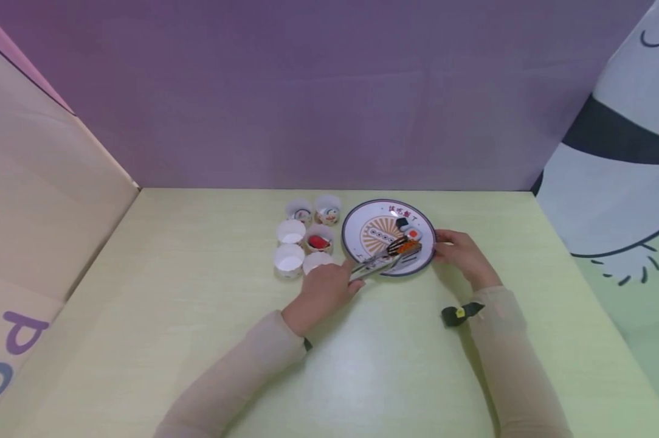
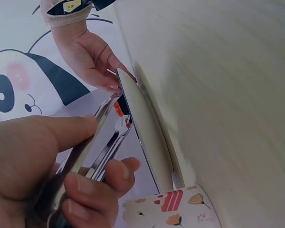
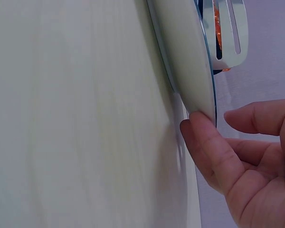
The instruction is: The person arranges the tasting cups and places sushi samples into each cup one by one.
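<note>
My left hand grips metal tongs, whose slotted heads reach over the front right of a white, blue-rimmed plate. Between the heads lies an orange-topped sushi piece, partly hidden by the metal. Just behind it on the plate sit a white piece with a red centre and a dark-wrapped piece. My right hand holds the plate's right edge; in the right wrist view its fingers are under the rim and the thumb is on the upper side.
Several small paper cups stand left of the plate. One holds a red piece, another a round piece. The front cup is close to my left hand. A purple backdrop rises behind the table.
</note>
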Demonstrator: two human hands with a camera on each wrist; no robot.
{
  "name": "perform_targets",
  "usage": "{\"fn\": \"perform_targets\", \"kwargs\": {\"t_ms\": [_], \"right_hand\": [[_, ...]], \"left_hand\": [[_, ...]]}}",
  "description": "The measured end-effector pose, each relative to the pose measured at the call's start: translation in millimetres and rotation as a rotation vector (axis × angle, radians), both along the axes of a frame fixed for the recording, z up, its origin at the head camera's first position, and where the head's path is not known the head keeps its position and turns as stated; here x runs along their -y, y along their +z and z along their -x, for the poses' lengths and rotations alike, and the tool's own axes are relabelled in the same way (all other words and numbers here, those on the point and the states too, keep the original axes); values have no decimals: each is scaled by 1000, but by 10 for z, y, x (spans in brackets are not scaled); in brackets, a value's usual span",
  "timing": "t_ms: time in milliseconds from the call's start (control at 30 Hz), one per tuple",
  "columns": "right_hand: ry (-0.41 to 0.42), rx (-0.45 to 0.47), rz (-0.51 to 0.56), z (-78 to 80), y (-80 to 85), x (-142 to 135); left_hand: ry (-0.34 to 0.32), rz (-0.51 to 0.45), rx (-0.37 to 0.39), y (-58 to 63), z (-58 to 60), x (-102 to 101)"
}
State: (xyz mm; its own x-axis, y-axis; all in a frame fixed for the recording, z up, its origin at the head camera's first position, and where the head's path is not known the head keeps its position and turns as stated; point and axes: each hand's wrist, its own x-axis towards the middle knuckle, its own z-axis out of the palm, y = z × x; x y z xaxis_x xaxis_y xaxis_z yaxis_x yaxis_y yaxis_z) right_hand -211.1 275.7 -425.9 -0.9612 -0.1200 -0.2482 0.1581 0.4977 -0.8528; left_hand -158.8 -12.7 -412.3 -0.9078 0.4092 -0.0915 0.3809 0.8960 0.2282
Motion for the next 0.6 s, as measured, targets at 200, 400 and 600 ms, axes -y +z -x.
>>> {"fn": "perform_targets", "kwargs": {"t_ms": [200,400,600], "right_hand": [[-6,3,-12,5,1,-3],[-2,-9,-1,-2,2,-2],[-1,-8,10,-1,1,-2]], "left_hand": [[-3,19,-18,17,-11,-12],[-3,43,-20,22,-15,-21],[5,69,5,34,-18,-25]]}}
